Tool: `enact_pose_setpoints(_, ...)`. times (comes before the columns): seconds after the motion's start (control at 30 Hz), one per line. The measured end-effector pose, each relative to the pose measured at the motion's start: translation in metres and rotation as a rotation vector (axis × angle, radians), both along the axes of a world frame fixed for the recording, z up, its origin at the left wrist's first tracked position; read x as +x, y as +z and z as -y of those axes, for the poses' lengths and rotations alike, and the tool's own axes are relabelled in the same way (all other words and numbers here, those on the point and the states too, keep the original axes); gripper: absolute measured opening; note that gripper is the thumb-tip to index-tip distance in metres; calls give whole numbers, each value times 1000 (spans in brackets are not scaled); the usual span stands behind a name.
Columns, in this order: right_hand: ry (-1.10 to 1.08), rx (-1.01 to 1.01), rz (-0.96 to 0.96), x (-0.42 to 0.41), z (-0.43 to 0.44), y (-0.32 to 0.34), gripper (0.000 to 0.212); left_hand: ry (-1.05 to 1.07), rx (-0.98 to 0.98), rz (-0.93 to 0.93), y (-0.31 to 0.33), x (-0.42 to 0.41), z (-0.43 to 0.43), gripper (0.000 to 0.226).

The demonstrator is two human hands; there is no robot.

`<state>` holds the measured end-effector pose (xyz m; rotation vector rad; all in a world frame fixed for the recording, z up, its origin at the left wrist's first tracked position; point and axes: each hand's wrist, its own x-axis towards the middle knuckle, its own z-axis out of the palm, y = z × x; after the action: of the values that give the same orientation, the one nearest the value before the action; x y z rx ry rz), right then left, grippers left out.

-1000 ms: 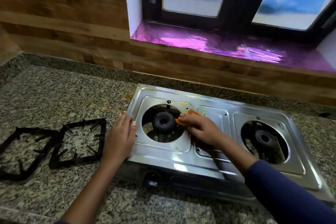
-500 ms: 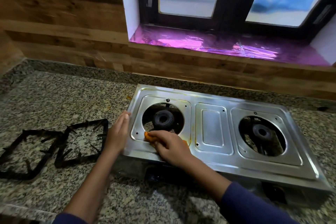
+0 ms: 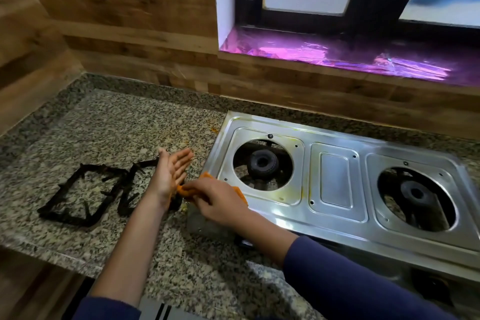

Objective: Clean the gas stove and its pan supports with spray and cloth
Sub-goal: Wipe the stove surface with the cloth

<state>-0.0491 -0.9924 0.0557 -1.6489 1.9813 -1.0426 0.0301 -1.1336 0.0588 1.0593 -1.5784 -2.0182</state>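
A steel two-burner gas stove (image 3: 335, 184) sits on the granite counter, both burners bare. My right hand (image 3: 218, 201) grips an orange cloth (image 3: 240, 193) at the stove's front left corner, pressing it over the edge. My left hand (image 3: 170, 173) is held open and cupped, palm toward the stove, just left of that corner and touching the cloth's end. Two black pan supports (image 3: 78, 196) lie flat on the counter to the left, the nearer one partly hidden behind my left hand. No spray bottle is visible.
The granite counter (image 3: 109, 132) runs left to a wood-panelled wall and back to a wooden backsplash. A window sill lined with purple foil (image 3: 337, 54) sits above the stove. The counter's front edge is close below my arms.
My right hand swept the cloth from the middle of the stove past the left burner's front to the front left corner. My left hand lifted off the stove and opened beside it.
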Motion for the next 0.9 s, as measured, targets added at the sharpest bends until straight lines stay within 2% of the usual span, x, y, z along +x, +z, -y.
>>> enact_pose_setpoints(0.1, 86, 13, 165, 1, -8, 11, 31, -56, -20, 19, 5, -5, -1, 88)
enact_pose_setpoints(0.2, 83, -14, 557, -1, -23, 21, 25, -121, -60, 42, 10, -14, -6, 91)
enact_pose_setpoints(0.27, -52, -53, 809, -8, -43, 29, 24, -158, -134, 70, 14, -20, -14, 87)
enact_pose_setpoints(0.33, -273, -88, 971, -24, -66, 31, 21, -200, -245, 133, 15, -27, -26, 83)
enact_pose_setpoints(0.4, -507, -108, 1063, -47, -90, 30, 23, -232, -362, 216, 10, -33, -38, 73)
enact_pose_setpoints(0.47, -698, -138, 1079, -71, -111, 32, 22, -216, -459, 230, 1, -35, -47, 66)
enact_pose_setpoints(0.5, -768, -161, 1049, -82, -121, 34, 21, -202, -492, 223, -2, -35, -50, 66)
enact_pose_setpoints(0.57, -872, -182, 863, -103, -139, 32, 19, -185, -513, 201, -5, -33, -53, 72)
enact_pose_setpoints(0.63, -884, -149, 602, -120, -152, 22, 20, -190, -474, 168, -3, -32, -52, 92)
enact_pose_setpoints(0.7, -827, -34, 390, -122, -160, 11, 37, -195, -432, 145, -3, -30, -48, 112)
enact_pose_setpoints(0.73, -787, 31, 268, -119, -162, 6, 50, -192, -407, 137, -4, -29, -45, 112)
enact_pose_setpoints(0.8, -699, 162, -20, -108, -160, -3, 66, -191, -343, 108, -5, -27, -42, 96)
enact_pose_setpoints(0.83, -668, 204, -127, -102, -157, -5, 66, -195, -317, 88, -5, -26, -41, 87)
enact_pose_setpoints(0.9, -645, 246, -177, -89, -150, -7, 61, -203, -286, 63, -6, -25, -40, 80)
